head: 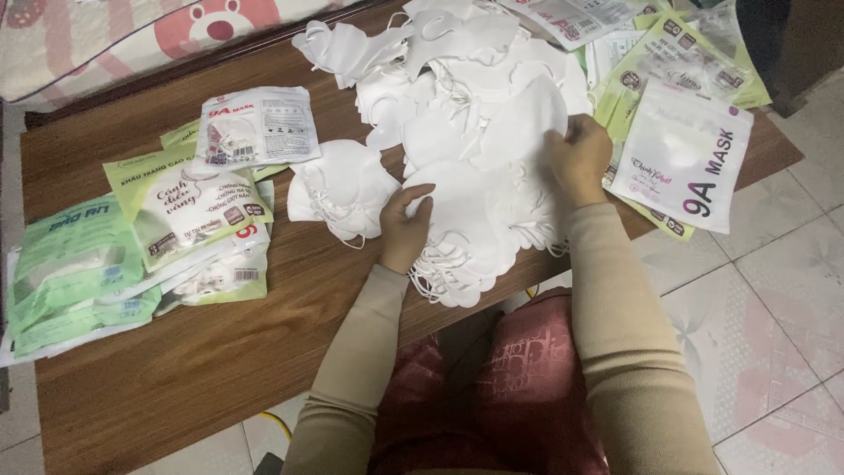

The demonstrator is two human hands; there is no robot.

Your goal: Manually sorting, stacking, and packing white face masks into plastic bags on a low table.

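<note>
A big heap of white face masks (pixel 466 97) covers the middle and back of the brown wooden table (pixel 185 361). My left hand (pixel 406 227) pinches the edge of a white mask (pixel 457 220) lying on a spread-out stack at the front edge. My right hand (pixel 580 157) grips the upper right part of the same layer of masks, fingers curled into it. A small separate stack of white masks (pixel 338 186) lies just left of my left hand.
Filled mask pouches in green and white (pixel 132 237) lie piled on the table's left. More pouches, white and green (pixel 681 149), overlap at the right edge. Behind the table lies a patterned pink cloth (pixel 132 35). Tiled floor (pixel 774 299) is on the right.
</note>
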